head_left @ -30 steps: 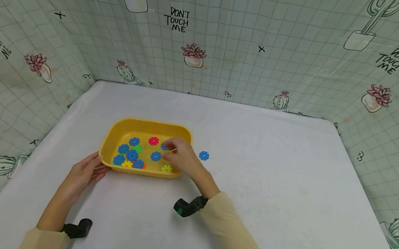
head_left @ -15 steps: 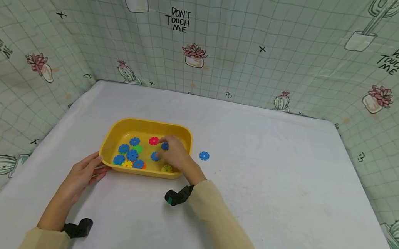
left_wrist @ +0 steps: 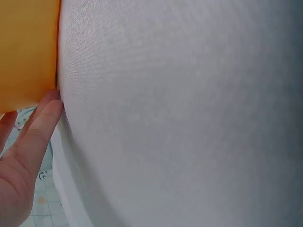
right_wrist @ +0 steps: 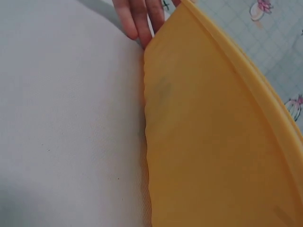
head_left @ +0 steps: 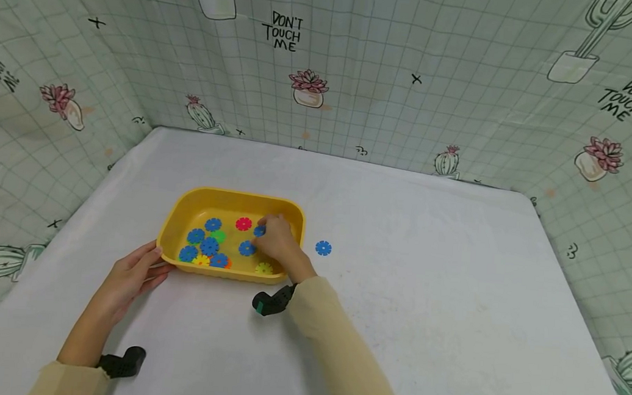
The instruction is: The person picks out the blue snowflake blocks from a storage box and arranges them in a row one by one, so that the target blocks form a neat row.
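A shallow yellow tray (head_left: 206, 194) stands on the white-covered table, holding several flower-shaped plastic discs. My left hand (head_left: 133, 275) steadies its near-left corner, thumb at the rim and straight fingers against the outer wall. The left wrist view shows these fingers (left_wrist: 42, 120) low on the wall. Over the tray's right half, my right hand (head_left: 278, 242) reaches down with fingertips around a blue disc (head_left: 259, 231). Whether they grip it is hidden. Another blue disc (head_left: 246, 249) lies by the thumb. A red disc (head_left: 244, 223) lies just left of the fingertips.
One blue disc (head_left: 323, 247) lies on the table (head_left: 426, 278) right of the tray. Inside, blue, green, orange and yellow discs cluster at the left. A yellow-green disc (head_left: 264, 268) sits near the front right wall. A printed cloth (head_left: 358, 72) hangs behind the table.
My right hand and forearm have moved left, deeper over the tray, and the fingertips have settled around the blue disc. My left hand and the tray have stayed put.
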Available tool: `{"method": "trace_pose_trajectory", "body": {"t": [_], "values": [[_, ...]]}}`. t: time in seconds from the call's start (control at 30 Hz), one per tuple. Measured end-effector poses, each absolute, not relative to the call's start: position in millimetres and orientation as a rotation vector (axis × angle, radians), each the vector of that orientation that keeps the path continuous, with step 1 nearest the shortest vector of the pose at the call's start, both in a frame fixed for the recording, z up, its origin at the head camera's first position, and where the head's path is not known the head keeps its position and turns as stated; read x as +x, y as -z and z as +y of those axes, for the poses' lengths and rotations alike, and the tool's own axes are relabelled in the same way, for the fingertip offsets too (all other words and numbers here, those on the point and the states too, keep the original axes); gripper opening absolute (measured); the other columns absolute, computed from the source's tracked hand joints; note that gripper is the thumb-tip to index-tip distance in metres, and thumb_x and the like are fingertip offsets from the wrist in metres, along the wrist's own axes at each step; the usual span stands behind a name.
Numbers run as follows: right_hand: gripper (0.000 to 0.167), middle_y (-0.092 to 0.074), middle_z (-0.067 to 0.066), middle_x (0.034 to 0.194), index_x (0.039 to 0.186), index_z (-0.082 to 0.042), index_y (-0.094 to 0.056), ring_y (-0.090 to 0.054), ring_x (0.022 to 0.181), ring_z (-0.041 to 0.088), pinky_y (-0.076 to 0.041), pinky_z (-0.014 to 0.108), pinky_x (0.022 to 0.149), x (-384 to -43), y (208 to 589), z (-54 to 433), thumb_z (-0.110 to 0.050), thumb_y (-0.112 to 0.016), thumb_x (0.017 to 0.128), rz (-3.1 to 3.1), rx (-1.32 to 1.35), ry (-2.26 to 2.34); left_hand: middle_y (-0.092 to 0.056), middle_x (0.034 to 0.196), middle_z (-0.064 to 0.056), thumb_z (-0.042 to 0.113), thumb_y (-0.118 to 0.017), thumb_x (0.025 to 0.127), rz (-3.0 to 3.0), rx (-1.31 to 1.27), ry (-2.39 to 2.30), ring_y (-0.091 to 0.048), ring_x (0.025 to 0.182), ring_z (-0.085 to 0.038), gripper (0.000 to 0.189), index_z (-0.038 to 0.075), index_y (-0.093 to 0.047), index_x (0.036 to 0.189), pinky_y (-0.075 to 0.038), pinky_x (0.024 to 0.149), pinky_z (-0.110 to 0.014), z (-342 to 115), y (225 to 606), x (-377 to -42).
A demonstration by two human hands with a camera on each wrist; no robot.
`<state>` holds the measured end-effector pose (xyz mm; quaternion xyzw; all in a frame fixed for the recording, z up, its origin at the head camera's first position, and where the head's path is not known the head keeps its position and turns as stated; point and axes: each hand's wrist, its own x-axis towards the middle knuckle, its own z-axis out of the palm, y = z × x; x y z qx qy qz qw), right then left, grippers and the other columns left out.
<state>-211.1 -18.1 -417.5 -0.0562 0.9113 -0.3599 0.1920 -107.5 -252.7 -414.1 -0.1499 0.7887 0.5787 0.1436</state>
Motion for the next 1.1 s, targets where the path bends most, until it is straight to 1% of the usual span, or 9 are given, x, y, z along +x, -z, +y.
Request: {"method": "trace_pose_trajectory", "body": {"t": [0.13,0.3,0.53,0.63,0.7,0.77,0.83,0.93,1.1], "values": [[0.04,-0.048,0.009,0.112,0.123,-0.001,-0.054,-0.044,0.102,0.021,-0.046,0.029,0.097,-212.8,419.9,-18.6,-0.013,-0.065,0.087,2.531,-0.154,1.039,-0.04,0.139,-0.027,0.044,-0.032,0.099,2.266,-0.434,-1.674,-0.056,0.084,0.013,0.068,0.002,-0.014,0.149,-0.053,0.08,-0.014,-252.3,413.4,-107.5],[0.037,-0.05,0.011,0.115,0.123,0.001,-0.053,-0.045,0.102,0.022,-0.046,0.029,0.097,-212.1,418.7,-18.7,-0.009,-0.06,0.089,2.542,-0.119,1.008,-0.037,0.141,-0.029,0.044,-0.032,0.099,2.261,-0.444,-1.668,-0.056,0.084,0.013,0.067,0.003,-0.014,0.149,-0.053,0.08,-0.014,-251.2,412.0,-106.5],[0.025,-0.046,0.01,0.111,0.114,0.001,-0.05,-0.047,0.094,0.022,-0.049,0.028,0.087,-208.7,414.8,-19.5,-0.006,-0.055,0.09,2.547,0.0,0.929,-0.041,0.138,-0.027,0.044,-0.032,0.099,2.272,-0.425,-1.666,-0.056,0.084,0.012,0.067,0.001,-0.015,0.148,-0.053,0.08,-0.014,-251.9,411.2,-106.7],[0.028,-0.045,0.013,0.125,0.116,0.001,-0.049,-0.049,0.089,0.022,-0.051,0.027,0.085,-208.5,414.9,-20.2,-0.005,-0.056,0.089,2.568,0.009,0.88,-0.048,0.133,-0.023,0.044,-0.033,0.099,2.268,-0.42,-1.674,-0.057,0.084,0.012,0.068,0.001,-0.015,0.148,-0.053,0.08,-0.014,-252.7,411.0,-106.6],[0.033,-0.039,0.015,0.138,0.12,0.002,-0.048,-0.052,0.085,0.022,-0.053,0.026,0.083,-208.8,415.4,-20.4,-0.005,-0.057,0.089,2.575,0.01,0.859,-0.052,0.129,-0.017,0.043,-0.034,0.099,2.26,-0.414,-1.684,-0.057,0.085,0.012,0.068,0.001,-0.015,0.148,-0.053,0.08,-0.014,-253.4,411.1,-106.6],[0.036,-0.031,0.016,0.144,0.123,0.002,-0.047,-0.054,0.078,0.021,-0.055,0.025,0.077,-209.2,415.8,-20.6,-0.006,-0.058,0.089,2.583,0.015,0.847,-0.055,0.126,-0.012,0.043,-0.035,0.099,2.256,-0.405,-1.694,-0.058,0.085,0.011,0.069,0.0,-0.015,0.148,-0.053,0.08,-0.014,-254.0,411.2,-106.6],[0.038,-0.027,0.017,0.144,0.124,0.002,-0.047,-0.054,0.071,0.021,-0.054,0.022,0.068,-209.5,416.0,-20.7,-0.006,-0.058,0.089,2.578,0.025,0.858,-0.057,0.122,-0.007,0.043,-0.035,0.098,2.25,-0.397,-1.703,-0.058,0.085,0.011,0.069,0.0,-0.015,0.148,-0.053,0.08,-0.014,-254.6,411.2,-106.6],[0.033,-0.028,0.016,0.137,0.119,0.002,-0.05,-0.052,0.065,0.02,-0.051,0.02,0.059,-209.5,416.1,-20.9,-0.005,-0.058,0.089,2.578,0.03,0.872,-0.058,0.119,-0.004,0.043,-0.035,0.099,2.248,-0.397,-1.705,-0.058,0.085,0.011,0.069,0.0,-0.015,0.148,-0.053,0.08,-0.014,-255.0,411.7,-106.6],[0.027,-0.034,0.015,0.131,0.112,0.001,-0.052,-0.05,0.065,0.019,-0.049,0.019,0.058,-208.5,415.8,-20.6,-0.006,-0.06,0.088,2.576,-0.001,0.898,-0.059,0.114,0.001,0.043,-0.035,0.099,2.245,-0.408,-1.711,-0.058,0.085,0.01,0.069,0.0,-0.014,0.148,-0.053,0.079,-0.014,-255.7,412.9,-106.3]]}}
